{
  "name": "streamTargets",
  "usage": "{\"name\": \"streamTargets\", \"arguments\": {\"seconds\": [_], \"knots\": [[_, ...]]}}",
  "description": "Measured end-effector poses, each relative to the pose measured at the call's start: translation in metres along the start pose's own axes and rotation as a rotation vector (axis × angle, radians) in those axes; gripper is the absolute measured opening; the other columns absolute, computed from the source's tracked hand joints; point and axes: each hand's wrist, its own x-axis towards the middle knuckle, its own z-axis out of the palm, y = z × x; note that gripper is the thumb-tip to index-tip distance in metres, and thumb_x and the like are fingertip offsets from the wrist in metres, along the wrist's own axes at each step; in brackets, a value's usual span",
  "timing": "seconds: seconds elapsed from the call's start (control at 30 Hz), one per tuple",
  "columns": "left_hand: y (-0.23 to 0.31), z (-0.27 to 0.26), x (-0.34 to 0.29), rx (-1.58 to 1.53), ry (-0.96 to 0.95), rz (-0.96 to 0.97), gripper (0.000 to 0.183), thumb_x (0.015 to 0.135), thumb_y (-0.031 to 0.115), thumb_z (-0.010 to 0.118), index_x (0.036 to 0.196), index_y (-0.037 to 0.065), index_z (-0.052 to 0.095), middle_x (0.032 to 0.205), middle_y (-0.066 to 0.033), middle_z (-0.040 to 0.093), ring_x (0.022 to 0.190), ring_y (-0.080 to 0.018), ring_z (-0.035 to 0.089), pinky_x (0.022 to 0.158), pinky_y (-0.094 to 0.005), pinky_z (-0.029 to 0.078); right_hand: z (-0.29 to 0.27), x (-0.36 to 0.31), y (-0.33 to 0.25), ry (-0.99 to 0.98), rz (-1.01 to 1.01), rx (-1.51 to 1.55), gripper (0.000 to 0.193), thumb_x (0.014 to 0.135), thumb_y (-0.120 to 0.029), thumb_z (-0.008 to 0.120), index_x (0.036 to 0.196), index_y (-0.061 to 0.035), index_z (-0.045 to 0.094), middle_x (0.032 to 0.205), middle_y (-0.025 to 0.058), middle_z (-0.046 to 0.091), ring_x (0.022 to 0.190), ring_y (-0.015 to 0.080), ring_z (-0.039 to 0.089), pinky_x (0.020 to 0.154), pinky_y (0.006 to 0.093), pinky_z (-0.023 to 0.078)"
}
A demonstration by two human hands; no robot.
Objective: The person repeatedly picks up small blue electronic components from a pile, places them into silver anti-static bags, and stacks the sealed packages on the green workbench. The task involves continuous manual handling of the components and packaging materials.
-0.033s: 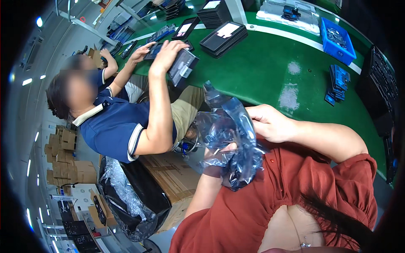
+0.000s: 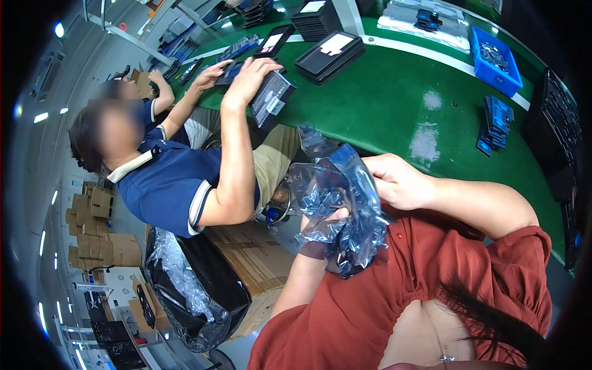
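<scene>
A crumpled, shiny grey see-through plastic bag (image 2: 354,197) is bunched up between my hands, in front of my red top. My left hand (image 2: 336,216) is wrapped in its folds; a thumb and part of the fingers show, closed on the film. At the bag's right side my right hand (image 2: 401,184) pinches its edge, fingers bent inward. Whether anything lies inside the bag is hard to see through the wrinkled film.
A green worktable (image 2: 364,105) runs ahead, bearing black trays (image 2: 330,57), a blue bin (image 2: 495,61) of small parts and blue-black parts (image 2: 495,125). Close on my left sits a co-worker (image 2: 179,179) handling a dark panel (image 2: 270,98). Below stands a black-lined carton (image 2: 259,259).
The bag's folds have shifted slightly, its upper part crumpling a little more between my hands. Both hands keep nearly the same place.
</scene>
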Motion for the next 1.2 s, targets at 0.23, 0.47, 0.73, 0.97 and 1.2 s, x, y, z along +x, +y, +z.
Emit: {"name": "streamTargets", "arguments": {"seconds": [0.23, 0.47, 0.73, 0.97, 1.2], "knots": [[0.009, 0.019, -0.026, -0.180, 0.205, -0.149, 0.058, 0.069, 0.011, 0.080, 0.119, 0.005, 0.052, 0.090, -0.0008, 0.060, 0.082, -0.0121, 0.059, 0.074, -0.0266, 0.049, 0.006, -0.006, 0.009, -0.113, 0.048, -0.063, 0.029, 0.084, -0.001, 0.044, 0.110, 0.0004, 0.058, 0.096, 0.0165, 0.065, 0.084, 0.0256, 0.063, 0.080, 0.0327, 0.049], [0.004, 0.005, -0.057, -0.310, 0.375, -0.195, 0.044, 0.075, 0.011, 0.076, 0.113, 0.004, 0.055, 0.096, -0.0051, 0.061, 0.086, -0.0182, 0.060, 0.077, -0.0334, 0.050, 0.030, 0.005, 0.015, -0.108, 0.084, 0.021, 0.053, 0.089, -0.011, 0.050, 0.139, -0.0054, 0.033, 0.082, 0.0122, 0.061, 0.077, 0.0170, 0.060, 0.068, 0.0306, 0.051], [0.020, -0.043, -0.101, -0.301, 0.667, -0.026, 0.043, 0.076, 0.013, 0.075, 0.114, 0.003, 0.055, 0.098, -0.0079, 0.062, 0.087, -0.0207, 0.060, 0.078, -0.0349, 0.050, 0.074, 0.004, 0.032, -0.763, 0.401, 0.225, 0.071, 0.089, -0.041, 0.059, 0.139, 0.0031, 0.034, 0.122, 0.0167, 0.055, 0.104, 0.0220, 0.058, 0.090, 0.0323, 0.047], [0.125, -0.121, -0.140, -0.109, 0.985, 0.469, 0.043, 0.078, 0.015, 0.074, 0.114, 0.002, 0.055, 0.100, -0.0103, 0.062, 0.088, -0.0229, 0.060, 0.079, -0.0363, 0.050, 0.081, 0.010, 0.028, -0.678, 0.307, -0.073, 0.053, 0.086, -0.037, 0.062, 0.122, 0.0011, 0.054, 0.108, 0.0171, 0.063, 0.096, 0.0276, 0.061, 0.085, 0.0350, 0.048], [0.258, -0.245, -0.230, 0.396, 1.497, 0.978, 0.043, 0.080, 0.016, 0.073, 0.115, 0.001, 0.055, 0.102, -0.0127, 0.062, 0.089, -0.0251, 0.061, 0.080, -0.0377, 0.049, 0.053, 0.006, 0.033, -0.620, 0.310, -0.176, 0.039, 0.084, -0.025, 0.065, 0.112, 0.0024, 0.061, 0.100, 0.0168, 0.065, 0.095, 0.0269, 0.062, 0.084, 0.0346, 0.048]]}}
